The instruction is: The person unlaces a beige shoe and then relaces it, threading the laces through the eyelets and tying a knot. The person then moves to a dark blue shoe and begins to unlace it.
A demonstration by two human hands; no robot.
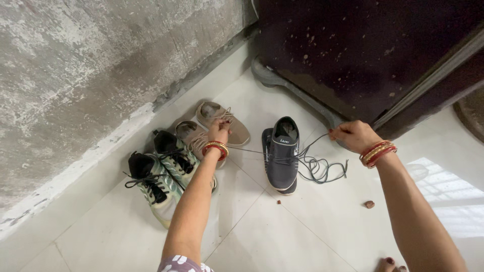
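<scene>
A dark grey shoe (282,157) stands on the white tiled floor with its long grey lace (317,167) pulled loose. My left hand (220,130) pinches one end of the lace, stretched out to the left of the shoe. My right hand (353,135) pinches the other end, up and to the right of the shoe. The slack of the lace lies coiled on the floor to the shoe's right. Both wrists wear red and gold bangles.
A pair of beige shoes (214,123) and a pair of pale green shoes with black laces (161,174) sit along the rough grey wall (75,70). A dark cabinet (373,50) stands behind. A small brown lump (369,204) lies on the tiles. My toes (390,264) show at the bottom.
</scene>
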